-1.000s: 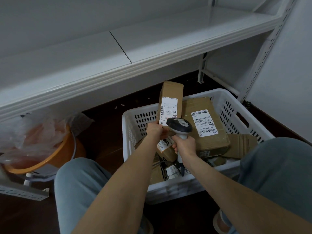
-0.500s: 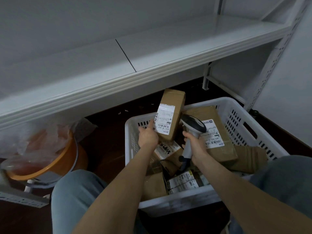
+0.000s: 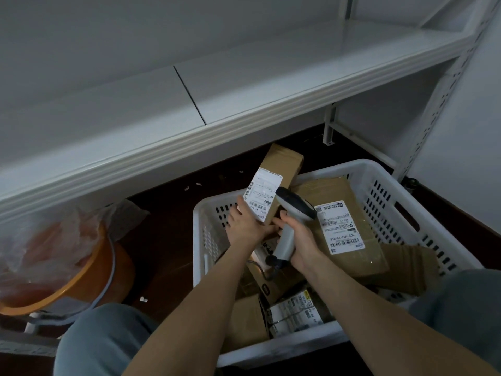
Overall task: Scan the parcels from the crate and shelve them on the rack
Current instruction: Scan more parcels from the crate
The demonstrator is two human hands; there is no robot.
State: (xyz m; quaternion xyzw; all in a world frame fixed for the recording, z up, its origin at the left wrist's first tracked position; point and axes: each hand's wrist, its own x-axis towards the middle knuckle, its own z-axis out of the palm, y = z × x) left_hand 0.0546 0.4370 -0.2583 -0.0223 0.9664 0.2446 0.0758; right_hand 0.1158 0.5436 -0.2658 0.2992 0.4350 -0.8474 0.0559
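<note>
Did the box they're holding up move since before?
Yes. Against the white crate, the held parcel in the left hand stood upright before; now its top leans right, toward the big labelled parcel.

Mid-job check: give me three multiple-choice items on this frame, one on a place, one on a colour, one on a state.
1. Where is the orange basin relative to the crate?
A. Inside it
B. Outside, to its left
C. Outside, to its right

2. What colour is the crate?
A. Blue
B. White
C. Black

3. What does the right hand hold?
A. Nothing
B. A parcel
C. The scanner

Answers:
1 B: the basin sits past the crate's left wall.
2 B: its perforated walls are white.
3 C: its fingers wrap the scanner's handle, while the left hand holds the narrow parcel.
</note>
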